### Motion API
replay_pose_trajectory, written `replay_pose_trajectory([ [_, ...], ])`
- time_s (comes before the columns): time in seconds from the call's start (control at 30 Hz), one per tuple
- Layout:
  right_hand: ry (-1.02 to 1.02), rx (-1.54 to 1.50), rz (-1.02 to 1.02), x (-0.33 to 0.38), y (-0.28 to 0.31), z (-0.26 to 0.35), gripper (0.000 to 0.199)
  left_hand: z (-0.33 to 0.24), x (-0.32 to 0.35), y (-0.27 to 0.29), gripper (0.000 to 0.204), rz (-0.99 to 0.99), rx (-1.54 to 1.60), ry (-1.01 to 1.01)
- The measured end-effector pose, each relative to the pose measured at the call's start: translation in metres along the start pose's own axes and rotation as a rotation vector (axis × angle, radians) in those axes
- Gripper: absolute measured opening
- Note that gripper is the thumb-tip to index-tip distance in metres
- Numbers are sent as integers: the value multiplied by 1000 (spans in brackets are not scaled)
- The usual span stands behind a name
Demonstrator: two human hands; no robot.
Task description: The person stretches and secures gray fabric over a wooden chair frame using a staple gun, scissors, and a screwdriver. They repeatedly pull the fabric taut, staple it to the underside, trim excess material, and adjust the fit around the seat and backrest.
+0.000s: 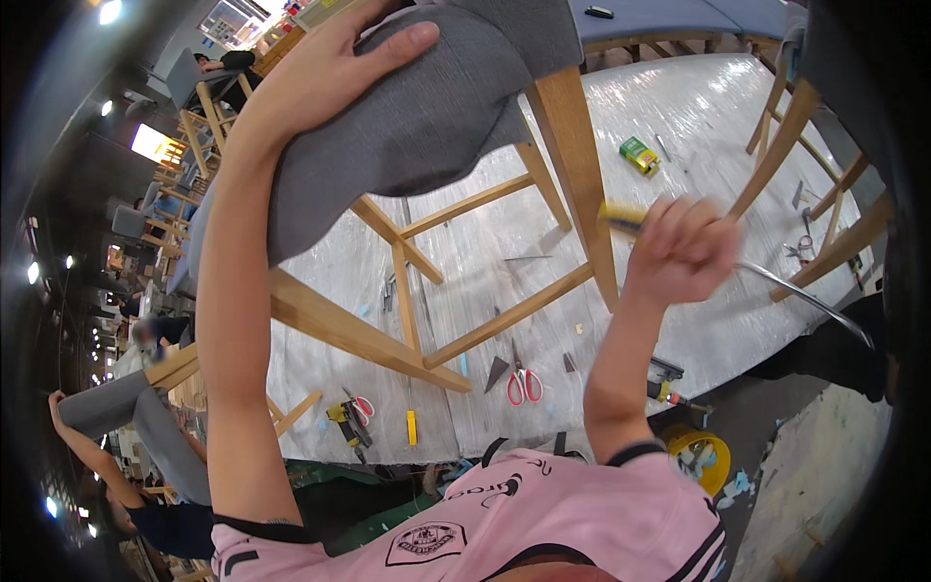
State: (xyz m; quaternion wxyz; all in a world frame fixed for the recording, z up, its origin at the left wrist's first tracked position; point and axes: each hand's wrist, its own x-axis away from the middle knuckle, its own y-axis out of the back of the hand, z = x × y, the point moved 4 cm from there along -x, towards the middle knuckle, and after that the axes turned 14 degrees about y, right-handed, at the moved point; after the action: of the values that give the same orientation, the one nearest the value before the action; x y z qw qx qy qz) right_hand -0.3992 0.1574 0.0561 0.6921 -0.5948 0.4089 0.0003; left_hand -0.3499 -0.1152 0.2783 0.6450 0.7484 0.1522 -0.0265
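**A:** What's nearest to you?

**B:** Your pink short-sleeved shirt (543,514) fills the lower edge, and both your forearms rise from it. Just past it, on the plastic-wrapped white worktable (679,126), lie red-handled scissors (524,383), a small yellow marker-like stick (411,427) and a yellow-and-black hand tool (344,424).

**A:** And my right hand?

**B:** Your right hand (682,250) is closed in a fist around a yellow-handled tool (621,218); the handle end sticks out toward the chair leg. A curved grey metal rod (805,299) runs out to the right of your fist, though motion blur hides whether it belongs to the tool.

**A:** Where's the chair?

**B:** The wooden chair with grey fabric upholstery (427,116) lies tipped on the worktable, its pale wooden legs (574,165) and rungs facing you. The yellow handle sits just beside one thick leg.

**A:** My left hand?

**B:** Your left hand (335,58) rests farther up, fingers spread flat on the grey fabric, pressing rather than clasping.

**A:** Beyond that?

**B:** A small green box (639,154) lies on the table past the chair, and another wooden chair frame (795,126) stands at the right.
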Motion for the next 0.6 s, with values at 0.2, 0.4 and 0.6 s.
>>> replay_pose_trajectory([
  [0.2, -970, 1042, -186, 207, 172, 138, 38, -15, -19, -8, 96, -180, -417, 90],
  [0.4, -1471, 1350, 178, 189, 208, 241, 29, -29, 1, -50, 99, -625, -606, -98],
  [0.6, -884, 819, 290, 58, 95, 157, 48, -2, 7, -11, 85, -368, -188, -88],
])
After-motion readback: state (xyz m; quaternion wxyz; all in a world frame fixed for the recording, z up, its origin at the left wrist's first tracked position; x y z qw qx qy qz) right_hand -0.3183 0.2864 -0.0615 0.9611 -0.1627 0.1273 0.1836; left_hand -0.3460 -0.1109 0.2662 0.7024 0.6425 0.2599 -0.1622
